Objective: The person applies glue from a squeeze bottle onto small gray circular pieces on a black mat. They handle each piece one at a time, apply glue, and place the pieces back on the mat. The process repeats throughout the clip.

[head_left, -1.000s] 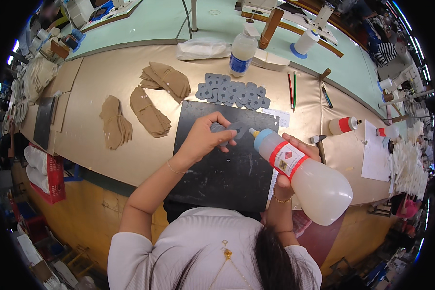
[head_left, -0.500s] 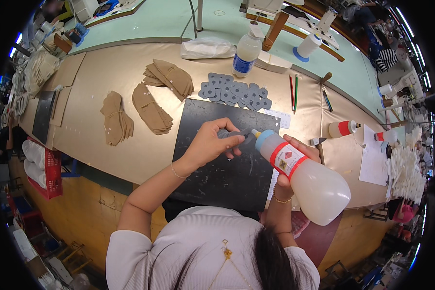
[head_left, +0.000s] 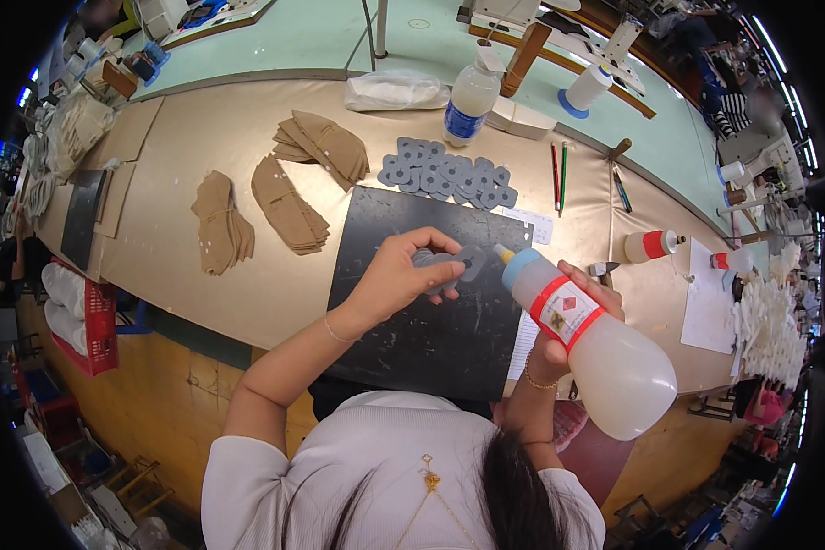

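Observation:
My left hand (head_left: 403,270) is closed on a small stack of grey cut pieces with round holes (head_left: 470,263), held above a scuffed black board (head_left: 403,344). In my right hand (head_left: 588,307) is a translucent squeeze bottle (head_left: 614,367) with a red-edged label and a light blue collar, fingers wrapped round its body. It tilts so that its yellowish nozzle points up and left, a short gap away from the grey pieces. Beyond the board lies a spread pile of similar grey pieces (head_left: 449,174).
Brown cut-piece bundles (head_left: 289,206) lie left of the board. A capped bottle of cloudy liquid (head_left: 470,101) stands behind the grey pile. Pencils (head_left: 559,179), another red-labelled bottle (head_left: 649,245) and a paper sheet (head_left: 710,298) are on the right. A red basket (head_left: 101,330) sits at lower left.
My right hand has drawn the squeeze bottle slightly right, so its nozzle has come away from the grey pieces. My left hand keeps hold of the stack, nearly in place.

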Demonstrator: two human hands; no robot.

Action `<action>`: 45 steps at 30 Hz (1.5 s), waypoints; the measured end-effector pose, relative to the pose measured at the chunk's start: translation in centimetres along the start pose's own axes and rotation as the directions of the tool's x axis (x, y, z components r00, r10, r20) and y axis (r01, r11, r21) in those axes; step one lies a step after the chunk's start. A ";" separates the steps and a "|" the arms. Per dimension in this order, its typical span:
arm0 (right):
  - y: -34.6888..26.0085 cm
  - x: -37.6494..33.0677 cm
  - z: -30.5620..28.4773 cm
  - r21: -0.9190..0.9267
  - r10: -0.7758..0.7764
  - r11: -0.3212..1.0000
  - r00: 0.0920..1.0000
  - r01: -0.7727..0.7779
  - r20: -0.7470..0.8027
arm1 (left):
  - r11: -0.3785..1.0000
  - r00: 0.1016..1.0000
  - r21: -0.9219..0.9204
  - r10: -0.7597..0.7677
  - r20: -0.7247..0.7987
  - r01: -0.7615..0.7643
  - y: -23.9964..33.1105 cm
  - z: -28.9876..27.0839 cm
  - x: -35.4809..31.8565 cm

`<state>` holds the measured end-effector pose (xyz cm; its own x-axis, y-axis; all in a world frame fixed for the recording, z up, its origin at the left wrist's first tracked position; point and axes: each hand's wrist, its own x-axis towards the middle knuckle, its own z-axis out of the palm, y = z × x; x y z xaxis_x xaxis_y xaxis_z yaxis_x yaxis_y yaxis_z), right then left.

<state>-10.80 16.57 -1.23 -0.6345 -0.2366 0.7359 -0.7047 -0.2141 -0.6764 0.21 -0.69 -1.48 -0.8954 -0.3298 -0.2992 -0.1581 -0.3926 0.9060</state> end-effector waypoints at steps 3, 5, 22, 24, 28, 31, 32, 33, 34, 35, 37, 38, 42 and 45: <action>-0.5 -0.3 -0.1 0.023 0.045 0.999 0.998 -0.047 0.049 | 0.999 0.999 0.007 -0.037 -0.016 0.037 -0.1 -0.1 0.2; -1.0 -0.3 -0.1 -0.003 0.052 0.999 0.995 -0.052 0.087 | 0.999 0.999 0.019 -0.032 -0.019 0.032 0.0 -0.1 0.2; 0.4 -0.5 -0.3 -0.045 0.013 0.999 0.998 -0.010 0.064 | 0.999 1.000 0.035 -0.020 0.002 0.020 0.0 0.3 0.0; 0.1 -0.6 -0.2 -0.095 0.015 0.995 0.999 -0.010 0.044 | 0.999 0.999 0.010 -0.045 -0.020 0.045 0.1 -0.1 0.3; -0.9 -1.0 0.3 0.014 0.074 0.997 0.992 -0.076 0.100 | 0.998 0.998 0.017 -0.056 -0.029 0.057 -0.2 -0.7 0.7; -1.1 -1.3 0.7 0.002 0.092 0.996 0.987 -0.093 0.129 | 0.998 0.998 0.040 -0.041 -0.046 0.043 -0.4 -0.7 0.8; -0.8 -1.4 0.8 0.037 0.081 0.995 0.986 -0.087 0.145 | 0.999 0.998 0.042 -0.032 -0.056 0.035 -0.4 -0.5 0.8; -0.8 -1.5 0.7 0.062 0.073 0.995 0.984 -0.084 0.162 | 0.999 0.997 0.043 -0.023 -0.067 0.026 -0.3 -0.3 0.7; -0.7 -1.4 0.7 0.088 0.064 0.993 0.981 -0.081 0.181 | 0.999 0.998 0.046 -0.014 -0.069 0.017 -0.3 -0.3 0.7; -0.6 -1.3 0.7 0.115 0.054 0.990 0.978 -0.078 0.200 | 0.999 0.997 0.048 -0.005 -0.071 0.009 -0.3 -0.3 0.7; -0.6 -1.4 0.7 0.112 0.058 0.990 0.978 -0.082 0.202 | 0.998 0.997 0.059 0.004 -0.074 0.000 -0.2 -0.3 0.6; -0.6 -1.4 0.7 0.110 0.060 0.990 0.977 -0.083 0.202 | 0.998 0.997 0.067 0.004 -0.075 0.001 -0.2 -0.3 0.6; -0.6 -1.4 0.6 0.009 0.052 0.998 0.971 -0.056 0.232 | 0.997 0.997 0.074 0.019 -0.073 -0.013 -0.1 -0.2 0.4; -0.4 -1.1 0.3 -0.010 0.041 0.999 0.965 -0.040 0.261 | 0.999 0.997 0.044 0.004 -0.078 -0.001 -0.3 -0.2 0.5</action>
<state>-9.71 16.61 -1.81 -0.5583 -0.4841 0.6738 -0.6816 -0.1954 -0.7051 -0.09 -0.85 -1.95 -0.8609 -0.3973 -0.3178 -0.1759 -0.3539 0.9186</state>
